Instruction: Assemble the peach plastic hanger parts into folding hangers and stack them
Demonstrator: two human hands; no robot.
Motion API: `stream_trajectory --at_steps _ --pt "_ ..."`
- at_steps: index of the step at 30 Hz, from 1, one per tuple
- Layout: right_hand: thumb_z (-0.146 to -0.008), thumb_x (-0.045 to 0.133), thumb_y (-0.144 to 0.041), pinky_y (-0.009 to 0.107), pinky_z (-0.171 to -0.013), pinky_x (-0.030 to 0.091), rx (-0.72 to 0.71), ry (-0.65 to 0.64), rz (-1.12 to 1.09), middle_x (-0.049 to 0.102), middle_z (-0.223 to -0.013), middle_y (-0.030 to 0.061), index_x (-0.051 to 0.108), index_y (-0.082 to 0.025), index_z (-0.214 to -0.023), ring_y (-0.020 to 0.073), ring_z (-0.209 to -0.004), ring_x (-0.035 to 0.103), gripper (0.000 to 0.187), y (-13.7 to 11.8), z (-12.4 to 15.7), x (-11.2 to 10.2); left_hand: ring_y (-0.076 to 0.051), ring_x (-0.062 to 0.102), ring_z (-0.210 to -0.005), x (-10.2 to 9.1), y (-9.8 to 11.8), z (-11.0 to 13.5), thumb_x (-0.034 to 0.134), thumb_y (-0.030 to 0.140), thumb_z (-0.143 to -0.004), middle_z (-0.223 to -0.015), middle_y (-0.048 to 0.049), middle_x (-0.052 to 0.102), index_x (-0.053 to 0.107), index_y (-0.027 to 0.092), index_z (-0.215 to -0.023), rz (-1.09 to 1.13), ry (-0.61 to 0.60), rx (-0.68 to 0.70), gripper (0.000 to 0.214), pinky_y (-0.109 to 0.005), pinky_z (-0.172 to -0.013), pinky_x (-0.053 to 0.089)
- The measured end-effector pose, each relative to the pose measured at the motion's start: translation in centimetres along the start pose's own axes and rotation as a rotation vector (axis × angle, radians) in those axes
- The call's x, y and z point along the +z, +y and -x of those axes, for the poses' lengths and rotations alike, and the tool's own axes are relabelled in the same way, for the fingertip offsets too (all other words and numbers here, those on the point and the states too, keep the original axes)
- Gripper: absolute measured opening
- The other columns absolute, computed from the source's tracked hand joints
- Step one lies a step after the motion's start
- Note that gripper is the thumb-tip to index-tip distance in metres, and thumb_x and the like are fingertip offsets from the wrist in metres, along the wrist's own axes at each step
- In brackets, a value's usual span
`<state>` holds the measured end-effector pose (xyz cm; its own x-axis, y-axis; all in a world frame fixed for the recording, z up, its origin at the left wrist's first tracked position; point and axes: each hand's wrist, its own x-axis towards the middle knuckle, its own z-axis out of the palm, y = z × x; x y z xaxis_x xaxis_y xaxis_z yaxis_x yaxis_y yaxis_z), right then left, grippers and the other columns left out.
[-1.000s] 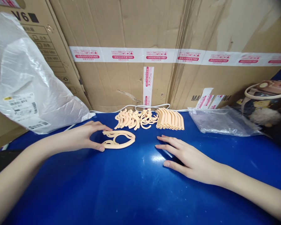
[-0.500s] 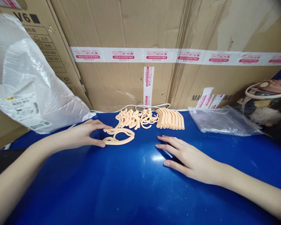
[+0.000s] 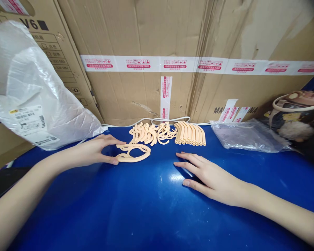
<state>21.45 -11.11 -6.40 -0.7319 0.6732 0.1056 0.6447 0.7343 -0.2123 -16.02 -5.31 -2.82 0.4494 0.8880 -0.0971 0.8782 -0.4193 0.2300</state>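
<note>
Presently, in the head view, the left hand pinches the left end of a cream curved frame between thumb and fingertip, low over the blue table. Just behind it sit wavy pieces, small hooks and a row of curved bars. Nearest those bars, the right hand is spread, fingers apart.

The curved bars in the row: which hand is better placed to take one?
Probably the right hand: it holds nothing and lies nearer the curved bars. The left hand is farther away and holds the folded hanger.
</note>
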Motion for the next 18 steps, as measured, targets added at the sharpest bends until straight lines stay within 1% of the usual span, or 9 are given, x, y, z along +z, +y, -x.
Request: stream_trajectory --at_steps 3,7,10,13,14,15,16,17,18 --pt "-0.097 0.039 -0.048 0.047 -0.11 0.033 -0.009 0.014 -0.025 0.034 -0.15 0.0092 0.044 -0.023 -0.14 0.0265 -0.137 0.032 0.05 0.1 0.0 0.0 -0.03 0.051 -0.119 -0.1 0.1 0.2 0.063 0.062 -0.072 -0.129 -0.0045 0.058 0.057 0.031 -0.128 0.003 0.002 -0.019 0.064 -0.04 -0.101 0.039" --pt "-0.096 0.041 -0.048 0.048 -0.11 0.033 -0.009 0.022 -0.056 0.035 -0.15 0.0096 0.042 -0.023 -0.14 0.0271 -0.137 0.032 0.051 0.0 0.0 0.0 -0.035 0.045 -0.125 -0.2 1.1 0.5 0.064 0.066 -0.069 -0.139 -0.0072 0.049 0.045 0.024 -0.138 -0.018 0.044 -0.068 0.083 -0.043 -0.105 0.036" --pt "-0.096 0.042 -0.048 0.044 -0.108 0.036 0.005 0.035 -0.104 0.042 -0.145 0.0097 0.039 -0.023 -0.141 0.025 -0.133 0.038 0.053 -0.3 -0.1 -0.4 -0.034 0.046 -0.125 0.3 4.0 0.5 0.06 0.067 -0.074 -0.141 -0.0087 0.047 0.04 0.021 -0.139 -0.001 0.212 -0.004 0.082 -0.044 -0.105 0.037" --pt "-0.096 0.043 -0.047 0.04 -0.101 0.042 0.094 0.15 -0.137 0.054 -0.133 0.0082 0.046 -0.023 -0.133 0.0229 -0.121 0.051 0.044 0.4 -0.4 -1.8 -0.028 0.041 -0.129 2.2 8.6 0.6 0.047 0.054 -0.091 -0.14 -0.0058 0.047 0.044 0.025 -0.134 0.09 0.384 0.167 0.052 -0.042 -0.108 0.035" --pt "-0.096 0.042 -0.047 0.039 -0.099 0.043 0.149 0.215 -0.119 0.058 -0.128 0.0076 0.049 -0.023 -0.127 0.0224 -0.117 0.054 0.04 1.0 -0.7 -2.5 -0.026 0.039 -0.132 3.1 10.2 0.7 0.044 0.049 -0.094 -0.143 -0.0048 0.044 0.043 0.027 -0.135 0.114 0.359 0.227 0.046 -0.042 -0.109 0.033" --pt "-0.096 0.041 -0.046 0.038 -0.096 0.044 0.206 0.278 -0.088 0.061 -0.122 0.0071 0.052 -0.022 -0.121 0.0224 -0.112 0.057 0.036 1.9 -1.0 -3.2 -0.025 0.036 -0.134 4.0 11.7 0.9 0.042 0.046 -0.096 -0.146 -0.0041 0.04 0.04 0.028 -0.137 0.121 0.291 0.274 0.045 -0.043 -0.111 0.031" --pt "-0.097 0.038 -0.044 0.036 -0.09 0.047 0.274 0.297 -0.041 0.065 -0.114 0.0071 0.054 -0.021 -0.114 0.0223 -0.104 0.061 0.033 3.1 -1.3 -3.9 -0.025 0.032 -0.137 4.9 12.9 1.0 0.042 0.046 -0.096 -0.148 -0.0034 0.038 0.039 0.029 -0.139 0.126 0.227 0.324 0.046 -0.044 -0.112 0.029" --pt "-0.096 0.037 -0.043 0.036 -0.083 0.048 0.363 0.282 0.025 0.068 -0.105 0.007 0.053 -0.021 -0.109 0.0226 -0.094 0.064 0.03 4.3 -1.7 -4.5 -0.025 0.028 -0.139 5.7 13.8 1.2 0.042 0.047 -0.096 -0.15 -0.0026 0.036 0.036 0.029 -0.14 0.126 0.138 0.389 0.048 -0.045 -0.113 0.029" --pt "-0.096 0.038 -0.041 0.035 -0.078 0.048 0.455 0.221 0.104 0.069 -0.099 0.0071 0.051 -0.02 -0.11 0.0232 -0.088 0.065 0.028 5.7 -2.1 -4.9 -0.025 0.026 -0.14 6.3 14.3 1.3 0.041 0.047 -0.096 -0.151 -0.0026 0.034 0.035 0.029 -0.142 0.127 0.068 0.443 0.049 -0.045 -0.113 0.03"
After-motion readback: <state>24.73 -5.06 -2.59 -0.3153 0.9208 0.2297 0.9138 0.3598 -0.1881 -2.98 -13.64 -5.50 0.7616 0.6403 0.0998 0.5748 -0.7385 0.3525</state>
